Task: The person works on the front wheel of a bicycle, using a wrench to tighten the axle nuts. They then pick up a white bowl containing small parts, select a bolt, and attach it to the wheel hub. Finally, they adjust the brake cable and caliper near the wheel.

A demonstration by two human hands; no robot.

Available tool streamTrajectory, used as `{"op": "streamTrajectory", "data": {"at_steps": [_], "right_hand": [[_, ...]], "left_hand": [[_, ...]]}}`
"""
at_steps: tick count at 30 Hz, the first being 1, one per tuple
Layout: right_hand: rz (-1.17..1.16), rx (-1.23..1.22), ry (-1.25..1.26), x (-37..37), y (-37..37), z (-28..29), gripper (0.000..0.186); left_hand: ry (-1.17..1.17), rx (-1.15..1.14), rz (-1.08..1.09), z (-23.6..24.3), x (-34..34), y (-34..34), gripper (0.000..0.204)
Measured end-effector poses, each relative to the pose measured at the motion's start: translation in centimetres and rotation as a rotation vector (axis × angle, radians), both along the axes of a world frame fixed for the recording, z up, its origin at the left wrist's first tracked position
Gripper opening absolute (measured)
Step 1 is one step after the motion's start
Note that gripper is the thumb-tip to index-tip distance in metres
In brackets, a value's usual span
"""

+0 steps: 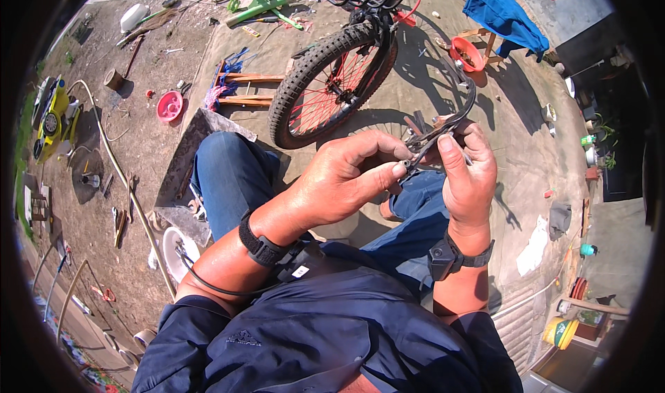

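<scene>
A black bicycle cable [472, 105] loops down from above and runs between my two hands, over my lap. My left hand [352, 177] is closed in a pinch on its dark end, which shows a small metal tip by the thumb. The fingers of my right hand [470, 175] close round the same cable and other thin dark strands, thumb upward. Exactly what lies behind the fingers is hidden. Just beyond the hands stands a bicycle front wheel [298, 81] with a knobbly black tyre and red spokes.
To the left are a grey metal tray [181, 133], a pink bowl [170, 106], a white basin [173, 244] and a yellow toy car [50, 121]. A red bowl [465, 54] and a blue cloth on a stool [504, 18] are at the far right. Wooden legs [246, 101] lie beside the tyre.
</scene>
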State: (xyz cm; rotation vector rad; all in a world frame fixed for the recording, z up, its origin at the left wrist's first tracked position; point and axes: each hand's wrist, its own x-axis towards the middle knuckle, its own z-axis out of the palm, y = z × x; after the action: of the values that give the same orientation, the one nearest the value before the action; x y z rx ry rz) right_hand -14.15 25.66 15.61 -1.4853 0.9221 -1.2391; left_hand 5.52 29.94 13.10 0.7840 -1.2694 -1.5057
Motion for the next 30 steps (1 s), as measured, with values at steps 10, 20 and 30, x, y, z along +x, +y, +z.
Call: {"op": "streamTrajectory", "data": {"at_steps": [10, 20, 30], "right_hand": [[0.033, 0.076, -0.025, 0.2, 0.3, 0.0, 0.022], [0.042, 0.148, 0.117, -0.1, 0.1, 0.4, 0.018], [0.061, 0.098, 0.262, 0.2, 0.2, 0.7, 0.015]], "left_hand": [[0.09, 0.112, -0.096, 0.2, 0.4, 0.4, 0.021], [-0.303, -0.514, 0.13, -0.6, 0.9, -0.6, 0.014], [-0.271, -0.258, 0.08, -0.6, 1.0, 0.0, 0.013]]}}
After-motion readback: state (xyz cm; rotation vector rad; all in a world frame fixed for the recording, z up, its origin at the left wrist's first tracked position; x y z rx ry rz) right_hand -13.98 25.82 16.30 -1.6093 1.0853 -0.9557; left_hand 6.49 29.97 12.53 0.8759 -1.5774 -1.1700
